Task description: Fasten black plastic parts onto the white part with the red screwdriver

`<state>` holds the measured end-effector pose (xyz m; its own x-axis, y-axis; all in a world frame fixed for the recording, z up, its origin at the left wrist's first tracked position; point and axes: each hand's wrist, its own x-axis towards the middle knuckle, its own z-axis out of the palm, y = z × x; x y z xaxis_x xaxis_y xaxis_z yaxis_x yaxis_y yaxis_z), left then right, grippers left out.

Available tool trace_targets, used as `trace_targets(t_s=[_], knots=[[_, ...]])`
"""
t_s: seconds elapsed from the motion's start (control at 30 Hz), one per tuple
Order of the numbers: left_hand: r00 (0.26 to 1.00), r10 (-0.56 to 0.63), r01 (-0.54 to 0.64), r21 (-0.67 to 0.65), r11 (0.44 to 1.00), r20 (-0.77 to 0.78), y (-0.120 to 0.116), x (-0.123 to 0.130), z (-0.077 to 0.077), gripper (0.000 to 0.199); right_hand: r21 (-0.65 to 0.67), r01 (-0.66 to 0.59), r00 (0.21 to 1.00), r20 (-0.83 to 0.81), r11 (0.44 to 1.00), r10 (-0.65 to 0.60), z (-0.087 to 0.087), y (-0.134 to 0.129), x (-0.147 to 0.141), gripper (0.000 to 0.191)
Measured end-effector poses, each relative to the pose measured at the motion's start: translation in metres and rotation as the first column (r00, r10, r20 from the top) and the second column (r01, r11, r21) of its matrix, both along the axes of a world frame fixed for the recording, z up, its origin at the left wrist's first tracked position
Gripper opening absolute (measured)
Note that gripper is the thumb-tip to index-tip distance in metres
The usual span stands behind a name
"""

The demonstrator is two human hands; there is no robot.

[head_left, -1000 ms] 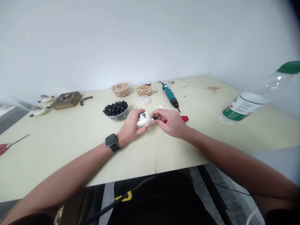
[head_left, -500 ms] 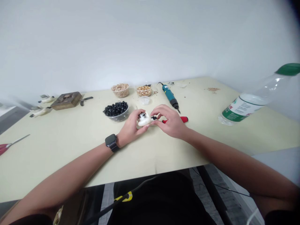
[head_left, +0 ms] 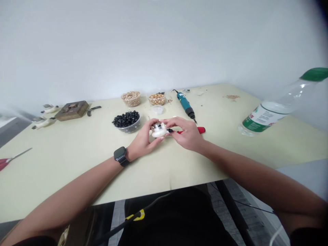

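My left hand (head_left: pixel 141 137), with a black smartwatch (head_left: pixel 120 156) on its wrist, grips a rounded white plastic part (head_left: pixel 158 133) that has a metallic centre. My right hand (head_left: pixel 186 135) comes in from the other side, its fingertips pinching a small black piece (head_left: pixel 169 130) against that part. Where the two meet, the fingers hide part of the white body. Just beyond my right hand lies a red-handled tool (head_left: pixel 201 130), partly hidden by the hand.
Near my hands are a clear bowl of black beads (head_left: pixel 126 122) and a small clear lid (head_left: pixel 158 109). Farther back are two tubs of crushed nuts (head_left: pixel 131 99), a teal electric screwdriver (head_left: pixel 183 103) and a wooden mould (head_left: pixel 72 110). A plastic water bottle (head_left: pixel 266 118) lies right; red-handled scissors (head_left: pixel 7 161) lie left.
My hands have closed in around the white part, with my right fingers now reaching further over it. The white part has turned slightly, showing more of its metallic top.
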<state>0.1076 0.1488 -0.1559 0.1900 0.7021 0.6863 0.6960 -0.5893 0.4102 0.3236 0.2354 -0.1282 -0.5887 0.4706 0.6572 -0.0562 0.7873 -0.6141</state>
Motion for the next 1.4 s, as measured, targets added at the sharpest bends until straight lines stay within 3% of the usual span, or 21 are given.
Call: trace_targets(t_s=[0.1, 0.3, 0.4, 0.5, 0.57, 0.7, 1.07, 1.4], knots=[[0.999, -0.027, 0.029, -0.054, 0.998, 0.027, 0.000, 0.001, 0.001, 0.060, 0.032, 0.034, 0.999, 0.001, 0.999, -0.034, -0.002, 0.001, -0.001, 0.016], [0.996, -0.035, 0.042, -0.081, 0.996, 0.076, -0.001, 0.002, 0.000, 0.065, 0.081, 0.072, 0.997, -0.001, 0.994, -0.072, -0.001, 0.000, -0.002, 0.018], [0.997, 0.072, -0.073, 0.069, 0.995, 0.012, -0.004, 0.006, 0.004, 0.064, 0.082, 0.093, 0.996, -0.013, 0.992, -0.093, 0.001, -0.002, -0.002, 0.021], [0.982, 0.177, -0.158, 0.245, 0.957, -0.059, -0.008, 0.012, 0.009, 0.043, 0.085, 0.130, 0.992, -0.007, 0.988, -0.130, 0.001, -0.004, -0.002, 0.024], [0.977, 0.189, -0.155, 0.282, 0.947, -0.097, -0.010, 0.017, 0.010, 0.031, 0.108, 0.143, 0.990, 0.005, 0.984, -0.144, 0.001, -0.004, -0.002, 0.024], [0.968, 0.210, -0.161, 0.296, 0.941, -0.139, -0.008, 0.024, 0.009, 0.026, 0.179, 0.123, 0.992, 0.004, 0.976, -0.126, -0.001, -0.004, -0.003, 0.027], [0.988, 0.141, -0.115, 0.309, 0.944, -0.063, -0.005, 0.030, 0.011, 0.022, 0.311, 0.130, 0.991, -0.046, 0.941, -0.122, -0.003, -0.006, -0.007, 0.036], [0.994, 0.098, -0.106, 0.270, 0.957, 0.043, -0.003, 0.030, 0.007, 0.030, 0.318, 0.140, 0.990, -0.018, 0.938, -0.141, 0.006, -0.012, -0.010, 0.017]])
